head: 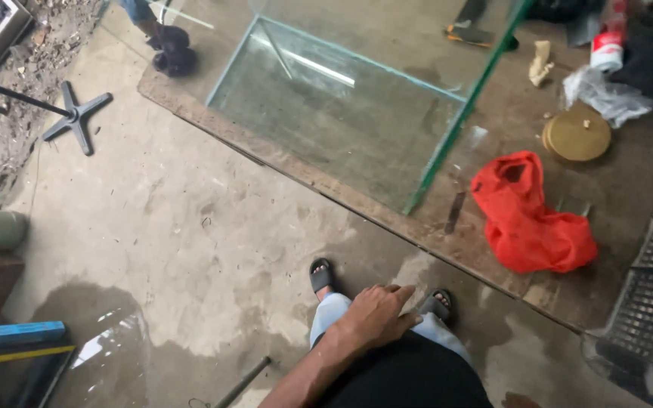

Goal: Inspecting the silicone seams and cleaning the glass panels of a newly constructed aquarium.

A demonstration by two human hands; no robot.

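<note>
The left hand (376,313) hangs loosely spread, holding nothing — the glass tank (357,98) lies well ahead, long axis slanting rightward.

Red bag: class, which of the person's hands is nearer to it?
Left, as far as shown. The left hand rests on the person's thigh, below and left of the red bag, not touching it. The right hand is out of view.

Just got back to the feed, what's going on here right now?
The person stands on a wet concrete floor, one hand resting on their thigh and holding nothing; which hand it is cannot be told. Ahead, a glass tank sits on a wooden board, beside a red plastic bag and a round brass-coloured lid.
</note>
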